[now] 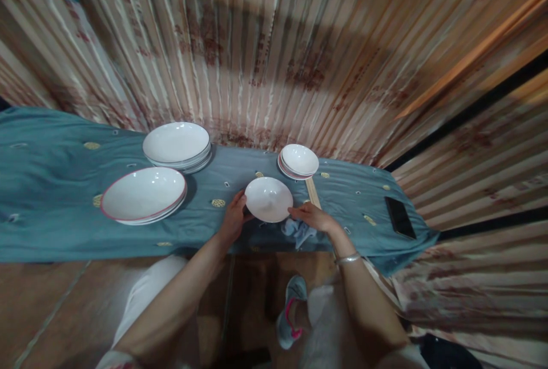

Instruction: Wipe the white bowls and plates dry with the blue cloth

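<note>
Bowl point(269, 200), frame centre, gripped between our left hand point(233, 218) and right hand point(313, 217).
We should support both sides evenly.

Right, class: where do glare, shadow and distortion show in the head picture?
Head view: white glints on the held bowl and pink-rimmed dish; head view: a broad shadow across the curtain; head view: curtain folds fan outward, suggesting wide-angle stretch.

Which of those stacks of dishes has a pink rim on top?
The front-left stack alone has pink around its top. The stack behind it shows a dark rim there, the small stack at right a whitish one.
</note>
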